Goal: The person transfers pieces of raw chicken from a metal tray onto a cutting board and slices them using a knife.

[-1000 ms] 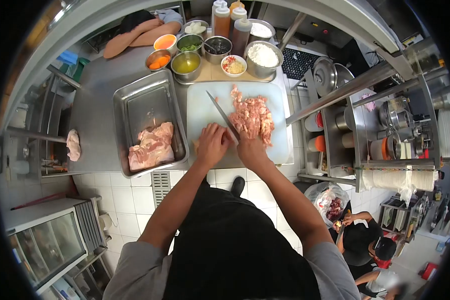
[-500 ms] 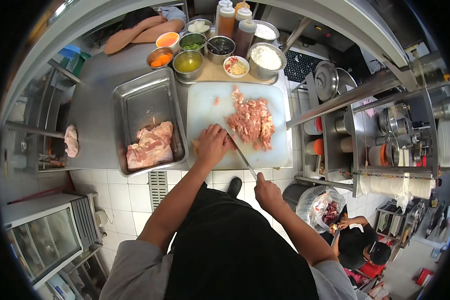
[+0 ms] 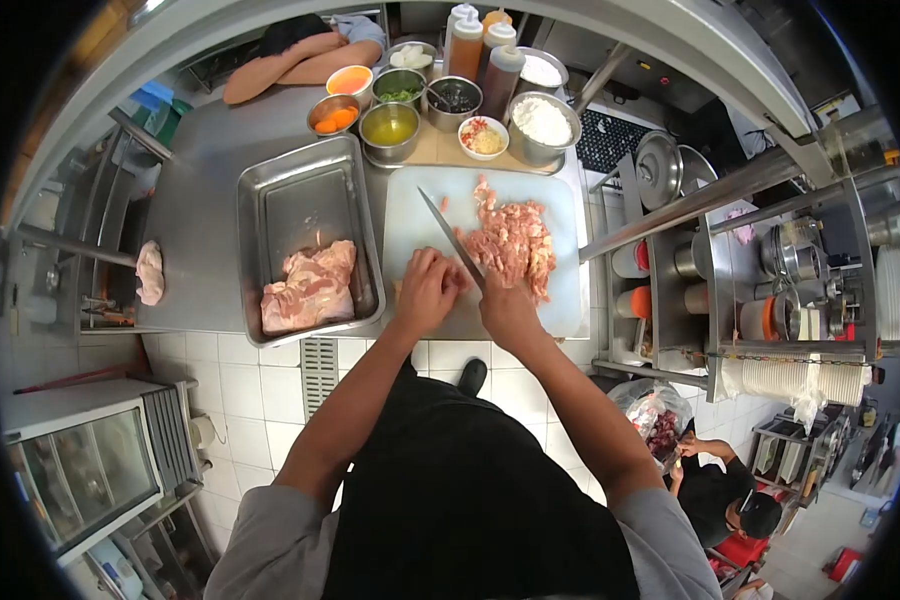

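Note:
My right hand (image 3: 508, 310) is closed round the handle of a knife (image 3: 446, 231), whose blade points up and to the left across the white cutting board (image 3: 410, 205). Left of the blade, my left hand (image 3: 429, 287) rests on the board with its fingers bent together over a bit of meat, mostly hidden under them. A pile of cut raw meat (image 3: 515, 240) lies right of the knife. Beside the board stands a deep metal tray (image 3: 275, 175) with a larger piece of raw meat (image 3: 312, 287) at its near end.
Behind the board are bowls, among them white powder (image 3: 543, 120) and yellow liquid (image 3: 390, 124), and several squeeze bottles (image 3: 465, 48). A person's folded arms (image 3: 285, 68) rest at the table's far left. Another person (image 3: 722, 495) is at the lower right. A cloth (image 3: 150, 273) hangs at the left edge.
My right hand has moved up and left from the board's near edge, bringing the knife back onto the board beside my left hand. The left hand has barely moved.

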The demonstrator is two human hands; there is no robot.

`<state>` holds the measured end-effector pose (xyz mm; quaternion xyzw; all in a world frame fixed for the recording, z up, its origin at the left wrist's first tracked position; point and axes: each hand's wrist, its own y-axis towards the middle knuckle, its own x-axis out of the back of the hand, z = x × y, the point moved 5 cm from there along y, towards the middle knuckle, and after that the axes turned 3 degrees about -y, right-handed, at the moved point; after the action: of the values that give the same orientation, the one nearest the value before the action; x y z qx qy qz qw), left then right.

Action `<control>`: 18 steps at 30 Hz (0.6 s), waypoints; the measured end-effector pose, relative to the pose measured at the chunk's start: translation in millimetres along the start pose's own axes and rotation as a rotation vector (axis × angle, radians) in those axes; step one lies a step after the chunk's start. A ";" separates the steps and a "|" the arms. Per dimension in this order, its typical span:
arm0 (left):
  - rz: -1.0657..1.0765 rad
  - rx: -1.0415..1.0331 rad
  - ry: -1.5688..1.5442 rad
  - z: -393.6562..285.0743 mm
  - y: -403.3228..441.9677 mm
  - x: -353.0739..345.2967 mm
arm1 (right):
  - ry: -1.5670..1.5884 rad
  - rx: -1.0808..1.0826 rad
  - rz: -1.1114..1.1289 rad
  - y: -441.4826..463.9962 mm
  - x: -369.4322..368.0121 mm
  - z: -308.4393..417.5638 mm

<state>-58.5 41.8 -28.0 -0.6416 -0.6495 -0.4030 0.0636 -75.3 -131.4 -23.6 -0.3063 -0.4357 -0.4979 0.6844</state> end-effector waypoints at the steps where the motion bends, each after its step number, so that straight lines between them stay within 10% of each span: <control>1: 0.025 -0.003 0.024 -2.1 -1.9 -0.9 | 0.013 -0.024 0.052 -8.0 0.5 4.6; 18: 0.051 -0.047 0.159 -4.8 2.5 -9.0 | -0.071 -0.244 0.400 -106.7 17.4 -10.8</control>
<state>-56.9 31.5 -29.1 -0.6250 -0.6164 -0.4661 0.1102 -171.2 -181.5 -14.2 -0.4842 -0.3269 -0.3904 0.7115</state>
